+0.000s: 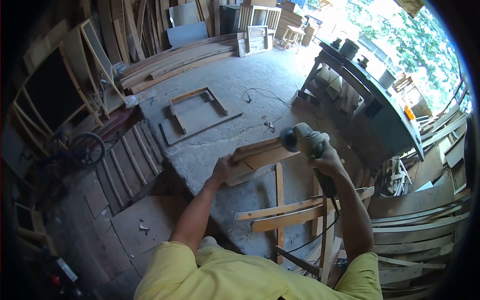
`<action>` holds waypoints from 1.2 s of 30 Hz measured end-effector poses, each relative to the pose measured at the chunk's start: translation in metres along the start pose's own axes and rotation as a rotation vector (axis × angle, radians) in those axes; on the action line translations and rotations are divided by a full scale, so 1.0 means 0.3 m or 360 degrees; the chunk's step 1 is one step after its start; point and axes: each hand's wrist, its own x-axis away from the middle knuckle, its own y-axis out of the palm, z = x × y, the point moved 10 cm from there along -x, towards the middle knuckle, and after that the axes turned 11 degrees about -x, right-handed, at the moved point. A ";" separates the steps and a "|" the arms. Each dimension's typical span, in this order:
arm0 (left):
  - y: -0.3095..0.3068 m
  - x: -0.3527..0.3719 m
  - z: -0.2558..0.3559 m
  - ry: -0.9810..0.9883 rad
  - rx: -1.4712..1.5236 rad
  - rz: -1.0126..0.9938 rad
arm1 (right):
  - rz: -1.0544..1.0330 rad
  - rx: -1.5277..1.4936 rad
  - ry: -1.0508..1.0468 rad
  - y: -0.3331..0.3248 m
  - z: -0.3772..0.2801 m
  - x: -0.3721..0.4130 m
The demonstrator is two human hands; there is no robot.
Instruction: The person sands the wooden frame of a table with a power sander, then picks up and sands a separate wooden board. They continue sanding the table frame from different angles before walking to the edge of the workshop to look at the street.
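Observation:
My left hand point(223, 169) is closed around the left end of a wooden panel with a raised edge point(260, 156), which is tilted up in front of me. On the right, my right hand point(326, 154) grips the body of an angle grinder point(306, 139). Its round disc point(288, 139) is right at the panel's upper right corner. A power cord point(327, 230) runs down from the grinder's rear past my right forearm. Below the panel, crossed wooden slats point(287, 217) lie over the concrete floor.
A wooden frame point(200, 107) rests on a flat board ahead. A dark workbench point(370, 75) with metal cans stands at the right. Stacked boards point(180, 62) line the back, and loose strips point(415, 230) pile up at right. A raised concrete edge point(185, 180) drops off at left.

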 end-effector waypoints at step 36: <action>-0.037 0.007 0.052 0.0105 0.0075 0.0044 | -0.0463 0.0171 0.0051 0.210 -0.408 0.139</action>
